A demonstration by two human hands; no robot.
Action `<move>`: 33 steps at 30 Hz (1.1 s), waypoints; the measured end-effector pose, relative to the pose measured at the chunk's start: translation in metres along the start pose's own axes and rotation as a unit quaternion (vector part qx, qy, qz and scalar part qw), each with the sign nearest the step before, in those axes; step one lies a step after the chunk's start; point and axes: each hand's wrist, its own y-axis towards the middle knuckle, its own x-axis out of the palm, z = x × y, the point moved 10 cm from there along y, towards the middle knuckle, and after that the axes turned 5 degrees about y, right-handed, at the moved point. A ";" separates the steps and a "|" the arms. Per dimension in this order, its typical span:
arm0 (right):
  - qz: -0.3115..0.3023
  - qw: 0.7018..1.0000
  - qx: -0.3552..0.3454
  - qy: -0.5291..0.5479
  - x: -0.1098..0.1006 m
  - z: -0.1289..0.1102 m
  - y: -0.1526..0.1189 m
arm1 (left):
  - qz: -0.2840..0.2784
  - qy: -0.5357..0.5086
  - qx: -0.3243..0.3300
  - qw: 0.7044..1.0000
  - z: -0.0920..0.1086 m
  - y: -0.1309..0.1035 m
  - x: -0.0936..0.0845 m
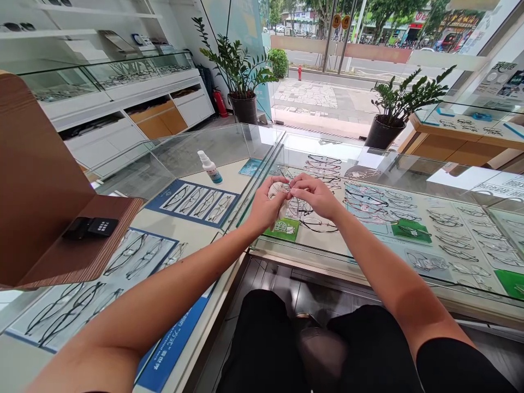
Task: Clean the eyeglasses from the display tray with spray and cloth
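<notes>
Above the glass display case, my left hand [265, 201] is closed around a crumpled pale cloth [279, 188], with thin wire-like parts of a pair of glasses showing at the fingertips. Right beside it, my right hand [313, 194] has its fingers pinched together at the same small piece, close to the left fingertips. What exactly the right fingers grip is too small to make out. Rows of eyeglass frames [323, 164] lie under the glass behind and below both hands.
A white spray bottle [210, 167] stands on the counter to the left. Farther left, a brown stand [45, 185] holds a small black box [98, 227]. Glass edges [262, 173] run beneath my forearms. Two potted plants [244, 106] stand beyond the counter.
</notes>
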 end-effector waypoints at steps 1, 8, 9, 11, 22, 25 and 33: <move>-0.001 1.000 0.000 -0.005 0.000 0.000 0.000 | 0.000 -0.002 0.000 1.000 0.000 0.000 0.000; 0.001 0.996 -0.019 -0.083 0.001 -0.007 -0.003 | -0.006 -0.002 0.010 1.000 -0.002 -0.003 0.006; 0.000 0.995 -0.022 -0.099 0.002 -0.009 -0.004 | -0.005 -0.004 0.011 1.000 -0.003 -0.003 0.007; -0.008 0.991 -0.023 -0.129 0.005 -0.011 -0.006 | -0.001 -0.013 0.013 1.000 -0.006 -0.004 0.008; -0.040 0.992 -0.011 -0.115 0.006 -0.009 -0.004 | 0.012 -0.028 -0.012 0.999 -0.011 -0.004 0.007; -0.026 0.995 -0.016 -0.096 0.002 -0.010 -0.003 | 0.016 -0.024 -0.015 0.999 -0.009 -0.003 0.005; 0.054 0.998 -0.007 -0.027 -0.023 -0.005 0.001 | -0.035 -0.057 -0.015 0.998 -0.011 0.002 0.009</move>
